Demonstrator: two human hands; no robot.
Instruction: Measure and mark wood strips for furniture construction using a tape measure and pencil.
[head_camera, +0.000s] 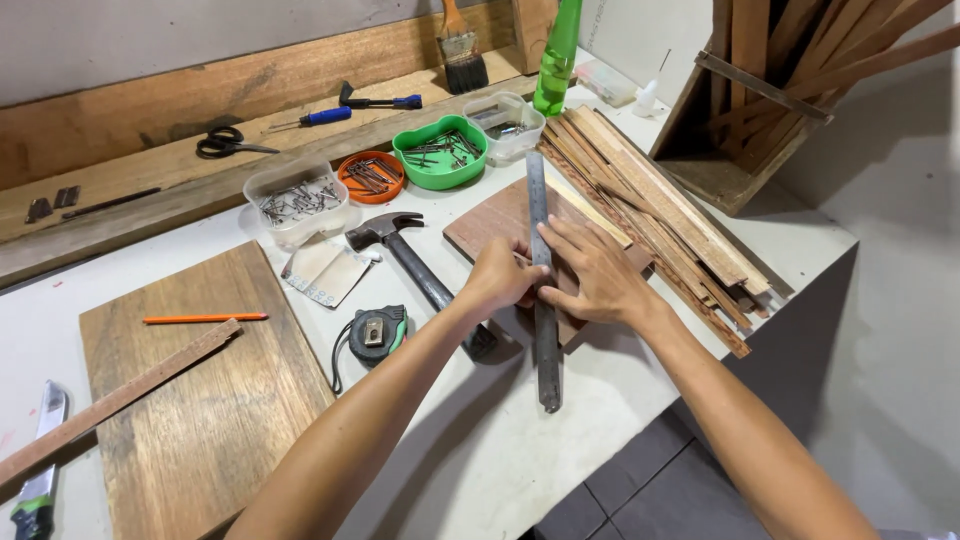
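A long dark metal ruler (541, 210) lies lengthwise across a reddish-brown wooden board (490, 222) and sticks out past the board's near edge. My right hand (598, 277) presses flat on the ruler and board, fingers spread. My left hand (497, 278) is curled against the ruler's left side, fingers closed as if pinching something small; what it holds is hidden. A claw hammer (405, 252) lies just left of my left hand.
A stack of thin wood strips (660, 210) lies right of the board. Trays of nails (297, 200), an orange dish (371, 176), a green dish (440, 152), a tape measure (376, 332), a larger plank (200, 390) with an orange pencil (204, 318), and a green bottle (557, 58) surround it.
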